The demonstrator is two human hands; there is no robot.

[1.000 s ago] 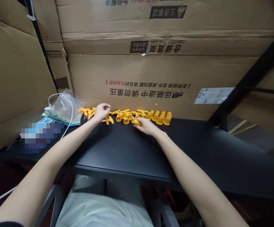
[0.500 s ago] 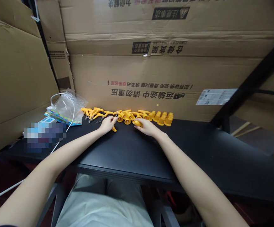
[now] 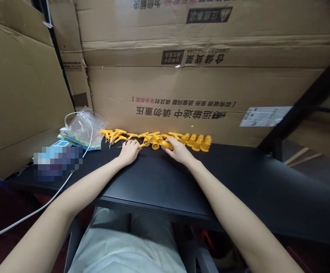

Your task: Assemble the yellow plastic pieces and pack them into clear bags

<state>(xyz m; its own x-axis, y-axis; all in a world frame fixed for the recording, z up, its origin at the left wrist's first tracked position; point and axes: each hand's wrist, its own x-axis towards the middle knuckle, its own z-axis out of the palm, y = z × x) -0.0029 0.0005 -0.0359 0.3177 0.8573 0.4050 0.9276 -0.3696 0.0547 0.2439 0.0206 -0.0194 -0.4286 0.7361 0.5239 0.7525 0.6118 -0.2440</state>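
My left hand (image 3: pixel 129 152) is closed on the handle of a yellow corkscrew (image 3: pixel 140 145). Its metal spiral seems to point right, among the yellow parts behind. A yellow bell-shaped sleeve (image 3: pixel 166 145) is in my right hand (image 3: pixel 179 151), fingers wrapped round it. The two held pieces are a short way apart. Beyond my left hand lie several yellow T-handled corkscrews (image 3: pixel 116 134) with bare spirals. Between and behind my hands, more handles and open-ended yellow sleeves (image 3: pixel 155 146) are bunched together. Further right stand several upright yellow sleeves (image 3: pixel 205 144).
A large cardboard sheet (image 3: pixel 159 83) rises behind the black table (image 3: pixel 159 182). On the left are a clear plastic bag (image 3: pixel 81 127), a blurred-out box (image 3: pixel 58 161) and a white cable (image 3: pixel 48 204). A black post (image 3: pixel 301 87) slants at the right.
My left hand has turned: the corkscrew's handle pointed down toward me with its spiral up, and now its spiral points right. My right hand still holds the sleeve. The view has shifted slightly.
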